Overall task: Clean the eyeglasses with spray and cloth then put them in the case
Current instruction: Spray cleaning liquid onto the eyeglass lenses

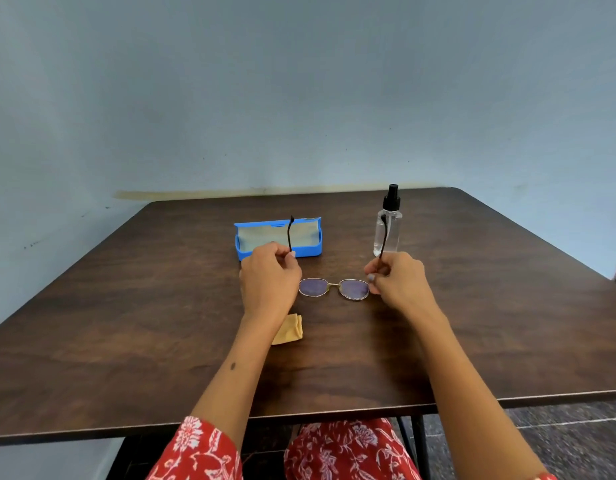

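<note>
The eyeglasses have gold oval rims and tinted lenses that face me, with both black temple arms pointing up and away. My left hand pinches the left temple arm. My right hand pinches the right one. The lenses hang just above the brown table, between my hands. Behind my left hand lies the blue case, open, with a pale lining. A clear spray bottle with a black pump top stands upright behind my right hand. A folded tan cloth rests on the table beside my left wrist.
The table's far edge meets a pale blue wall. Its near edge crosses just above my lap in red flowered fabric. A black table leg stands at the lower right.
</note>
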Demonstrator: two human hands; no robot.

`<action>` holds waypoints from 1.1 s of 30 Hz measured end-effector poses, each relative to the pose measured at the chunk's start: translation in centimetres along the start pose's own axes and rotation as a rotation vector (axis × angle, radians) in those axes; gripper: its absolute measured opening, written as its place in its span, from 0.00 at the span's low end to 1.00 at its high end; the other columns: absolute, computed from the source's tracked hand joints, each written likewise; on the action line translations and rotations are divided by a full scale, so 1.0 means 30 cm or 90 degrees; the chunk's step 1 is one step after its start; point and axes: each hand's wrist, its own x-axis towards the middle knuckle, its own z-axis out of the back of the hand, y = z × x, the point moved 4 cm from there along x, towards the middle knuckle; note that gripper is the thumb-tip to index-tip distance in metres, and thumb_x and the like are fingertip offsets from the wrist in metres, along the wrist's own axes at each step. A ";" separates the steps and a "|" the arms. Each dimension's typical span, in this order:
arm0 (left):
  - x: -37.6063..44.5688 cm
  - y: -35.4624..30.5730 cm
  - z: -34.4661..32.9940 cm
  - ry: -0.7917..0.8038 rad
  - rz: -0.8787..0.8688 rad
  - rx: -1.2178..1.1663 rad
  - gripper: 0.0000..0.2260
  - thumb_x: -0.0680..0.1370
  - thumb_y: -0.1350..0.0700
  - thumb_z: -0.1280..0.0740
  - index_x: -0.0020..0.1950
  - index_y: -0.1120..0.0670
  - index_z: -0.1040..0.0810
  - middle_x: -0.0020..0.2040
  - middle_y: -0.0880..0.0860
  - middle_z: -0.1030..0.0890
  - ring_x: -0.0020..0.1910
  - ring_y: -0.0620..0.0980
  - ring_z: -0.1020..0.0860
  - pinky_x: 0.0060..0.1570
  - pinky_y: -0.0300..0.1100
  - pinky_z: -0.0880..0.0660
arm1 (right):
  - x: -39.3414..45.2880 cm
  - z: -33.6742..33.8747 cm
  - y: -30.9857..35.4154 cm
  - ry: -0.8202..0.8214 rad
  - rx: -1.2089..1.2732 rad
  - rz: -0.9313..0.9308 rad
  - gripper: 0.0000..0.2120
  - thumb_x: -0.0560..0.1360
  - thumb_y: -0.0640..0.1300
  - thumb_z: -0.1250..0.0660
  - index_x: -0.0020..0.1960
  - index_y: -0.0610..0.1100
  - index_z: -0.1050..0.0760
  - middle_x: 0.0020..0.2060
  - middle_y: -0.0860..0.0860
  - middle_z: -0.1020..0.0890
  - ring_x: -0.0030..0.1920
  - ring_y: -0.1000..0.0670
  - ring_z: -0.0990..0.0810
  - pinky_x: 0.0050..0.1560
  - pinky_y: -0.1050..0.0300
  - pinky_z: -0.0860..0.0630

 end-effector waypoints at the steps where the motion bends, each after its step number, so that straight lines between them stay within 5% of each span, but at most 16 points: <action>1: 0.000 0.004 0.006 -0.008 0.002 0.010 0.08 0.77 0.55 0.35 0.53 0.55 0.20 0.49 0.51 0.18 0.49 0.47 0.25 0.48 0.38 0.34 | 0.002 -0.008 0.004 0.002 -0.002 0.005 0.11 0.71 0.30 0.36 0.37 0.45 0.25 0.38 0.43 0.19 0.42 0.43 0.18 0.52 0.50 0.22; 7: 0.000 0.021 0.014 -0.013 0.014 0.013 0.06 0.75 0.55 0.34 0.50 0.55 0.19 0.45 0.52 0.17 0.48 0.52 0.21 0.49 0.43 0.29 | 0.008 -0.027 0.012 0.001 -0.003 0.023 0.09 0.70 0.31 0.35 0.41 0.44 0.24 0.38 0.44 0.19 0.43 0.43 0.19 0.52 0.49 0.22; 14: -0.064 -0.039 0.081 -0.048 0.020 0.078 0.17 0.76 0.56 0.35 0.65 0.56 0.27 0.56 0.54 0.19 0.56 0.54 0.22 0.54 0.47 0.27 | -0.003 0.107 -0.005 -0.068 0.014 -0.038 0.12 0.67 0.37 0.36 0.47 0.47 0.20 0.39 0.48 0.17 0.46 0.45 0.19 0.53 0.51 0.23; 17: -0.185 -0.132 0.132 -0.179 -0.119 -0.075 0.10 0.76 0.58 0.36 0.57 0.54 0.24 0.48 0.51 0.17 0.42 0.50 0.19 0.45 0.44 0.24 | 0.030 0.183 -0.025 -0.108 0.040 -0.055 0.11 0.67 0.40 0.34 0.49 0.46 0.21 0.39 0.50 0.17 0.47 0.46 0.19 0.54 0.50 0.23; 20: -0.308 -0.239 0.032 -0.015 -0.213 -0.267 0.08 0.77 0.56 0.37 0.54 0.53 0.22 0.44 0.49 0.18 0.39 0.40 0.21 0.39 0.30 0.25 | 0.084 0.205 -0.041 -0.102 0.039 -0.076 0.17 0.68 0.41 0.29 0.56 0.44 0.24 0.44 0.50 0.19 0.50 0.49 0.22 0.51 0.58 0.28; 23: -0.344 -0.305 -0.158 0.260 -0.144 -0.322 0.17 0.79 0.48 0.39 0.65 0.54 0.29 0.61 0.50 0.24 0.60 0.42 0.26 0.60 0.37 0.28 | 0.150 0.176 -0.048 -0.020 0.059 -0.079 0.28 0.66 0.43 0.25 0.64 0.43 0.29 0.55 0.46 0.21 0.57 0.48 0.23 0.53 0.58 0.30; 25: -0.320 -0.328 -0.257 0.368 -0.081 -0.301 0.27 0.79 0.43 0.42 0.72 0.57 0.38 0.72 0.52 0.34 0.72 0.48 0.37 0.71 0.43 0.40 | 0.182 0.143 -0.055 0.049 0.094 -0.089 0.33 0.66 0.43 0.24 0.68 0.43 0.33 0.61 0.46 0.24 0.60 0.47 0.25 0.58 0.56 0.28; 27: -0.280 -0.345 -0.323 0.426 -0.042 -0.266 0.34 0.79 0.39 0.46 0.76 0.59 0.50 0.77 0.55 0.47 0.76 0.49 0.49 0.74 0.43 0.50 | 0.164 0.135 -0.056 0.073 0.139 -0.097 0.32 0.69 0.42 0.26 0.69 0.41 0.35 0.64 0.46 0.26 0.60 0.47 0.25 0.58 0.58 0.26; 30: -0.243 -0.378 -0.366 0.443 -0.015 -0.255 0.40 0.76 0.35 0.50 0.76 0.61 0.59 0.77 0.57 0.57 0.76 0.49 0.58 0.74 0.44 0.57 | 0.104 0.116 -0.076 0.042 0.158 -0.087 0.17 0.81 0.38 0.46 0.68 0.35 0.36 0.58 0.45 0.27 0.61 0.44 0.27 0.39 0.70 0.26; 33: -0.215 -0.400 -0.371 0.419 0.004 -0.264 0.49 0.67 0.28 0.55 0.75 0.62 0.61 0.77 0.57 0.58 0.76 0.49 0.59 0.72 0.42 0.60 | 0.146 0.119 -0.075 0.048 0.259 -0.114 0.24 0.77 0.49 0.38 0.68 0.37 0.35 0.60 0.46 0.26 0.62 0.44 0.27 0.52 0.61 0.28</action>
